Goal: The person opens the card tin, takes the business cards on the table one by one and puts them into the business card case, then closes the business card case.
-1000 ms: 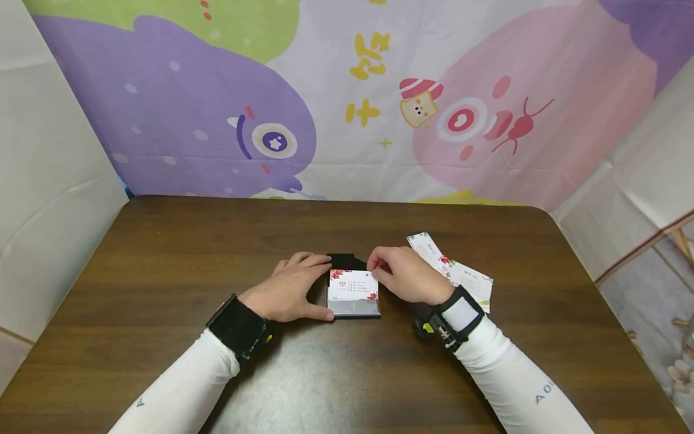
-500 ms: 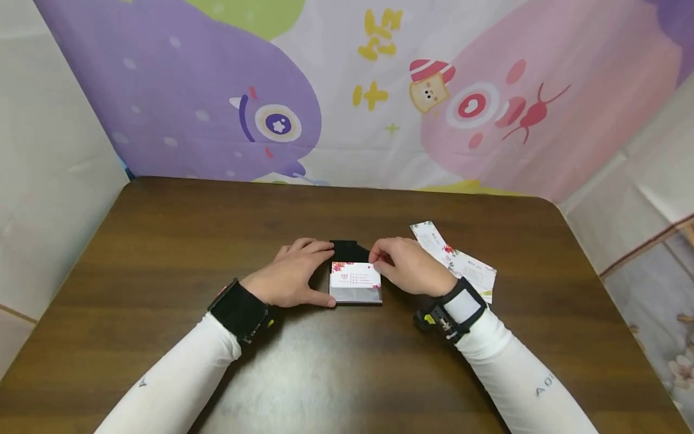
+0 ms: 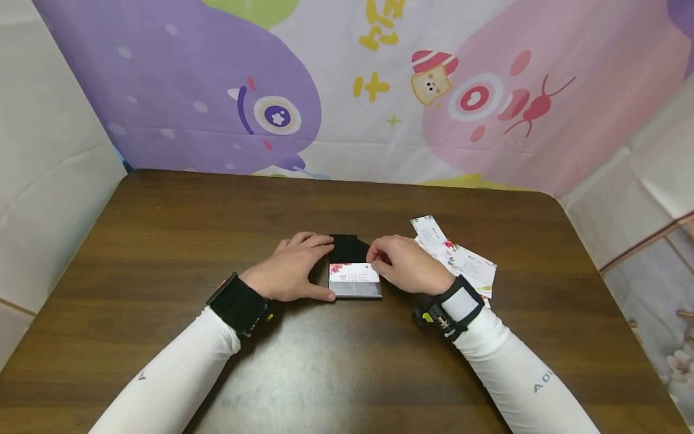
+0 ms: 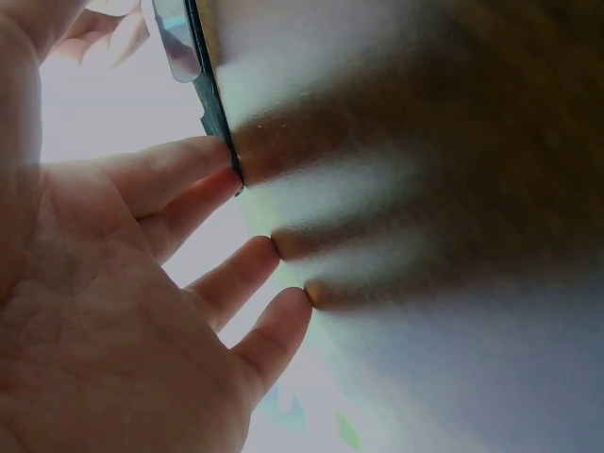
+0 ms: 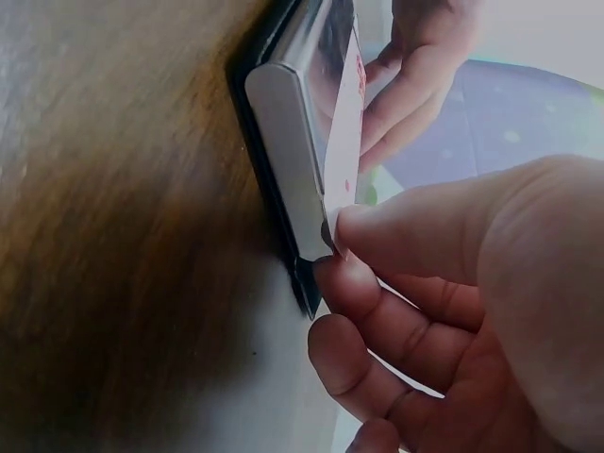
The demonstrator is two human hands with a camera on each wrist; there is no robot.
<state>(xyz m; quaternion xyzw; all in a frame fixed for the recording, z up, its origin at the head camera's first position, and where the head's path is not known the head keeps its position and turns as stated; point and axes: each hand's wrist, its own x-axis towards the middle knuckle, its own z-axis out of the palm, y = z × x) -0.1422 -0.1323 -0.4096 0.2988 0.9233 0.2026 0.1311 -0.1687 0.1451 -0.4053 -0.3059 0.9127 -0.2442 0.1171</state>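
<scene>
Left hand [image 3: 293, 268]: fingers straight, resting against left edge of black card holder [image 3: 352, 265], mid-surface [image 3: 162, 241]. Holder has silvery front pocket. White card [image 3: 355, 273], floral corners, partly inserted. Right hand [image 3: 403, 265] pinches its right edge. Loose cards [image 3: 461, 262] lie right.

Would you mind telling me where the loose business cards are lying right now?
In the head view the loose business cards lie fanned on the brown table, just right of the right hand and away from the black card holder.
</scene>
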